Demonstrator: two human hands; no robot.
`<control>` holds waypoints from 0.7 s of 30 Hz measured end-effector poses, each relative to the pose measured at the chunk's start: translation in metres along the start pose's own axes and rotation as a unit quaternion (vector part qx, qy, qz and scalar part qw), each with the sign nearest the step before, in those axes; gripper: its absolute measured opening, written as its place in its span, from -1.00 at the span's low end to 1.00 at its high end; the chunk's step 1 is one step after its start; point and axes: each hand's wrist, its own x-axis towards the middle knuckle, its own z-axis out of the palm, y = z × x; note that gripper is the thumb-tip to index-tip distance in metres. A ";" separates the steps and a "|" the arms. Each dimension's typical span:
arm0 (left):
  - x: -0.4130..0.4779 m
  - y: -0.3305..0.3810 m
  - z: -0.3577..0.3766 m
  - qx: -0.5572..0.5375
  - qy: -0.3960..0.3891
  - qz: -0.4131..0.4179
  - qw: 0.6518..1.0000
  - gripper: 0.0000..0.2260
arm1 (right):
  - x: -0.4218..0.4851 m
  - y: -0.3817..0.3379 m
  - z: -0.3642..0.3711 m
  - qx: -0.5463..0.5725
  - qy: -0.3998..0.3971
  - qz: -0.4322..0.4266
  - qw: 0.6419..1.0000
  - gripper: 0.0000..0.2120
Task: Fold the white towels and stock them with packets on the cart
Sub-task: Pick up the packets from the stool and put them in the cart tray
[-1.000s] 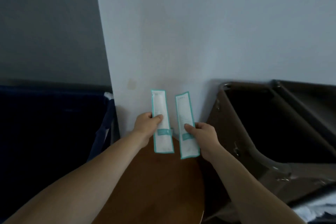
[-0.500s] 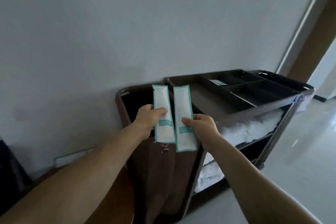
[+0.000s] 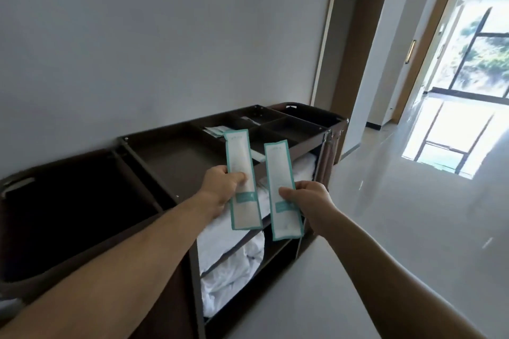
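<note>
Now the left hand (image 3: pixel 220 187) is pinching the left packet (image 3: pixel 242 173), a long white sachet with a teal border. Its thumb is curling over the front and the other fingers are hiding behind it. Just beside it, the right hand (image 3: pixel 309 198) is gripping the right packet (image 3: pixel 282 173), a sachet of the same kind, with the thumb pressing on its front. Both packets are standing nearly upright in the air, apart from each other, hovering over the near edge of the cart (image 3: pixel 170 157) and touching only the hands.

The cart is standing against the grey wall (image 3: pixel 165 36), its dark top tray dividing into compartments toward the far end. A few loose packets (image 3: pixel 216 131) are lying in a compartment by the far back edge. White towels (image 3: pixel 231 264) are sitting bunched on the two shelves under the top. A dark bag (image 3: pixel 82 195) is hanging open at the cart's left end. Daylight is coming through a window (image 3: pixel 484 63) onto the glossy corridor floor (image 3: pixel 399 215).
</note>
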 end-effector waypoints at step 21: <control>0.252 0.024 0.034 -0.055 0.093 -0.010 0.994 -0.78 | 0.293 -0.054 0.025 -0.112 -0.092 -0.014 0.989 -0.88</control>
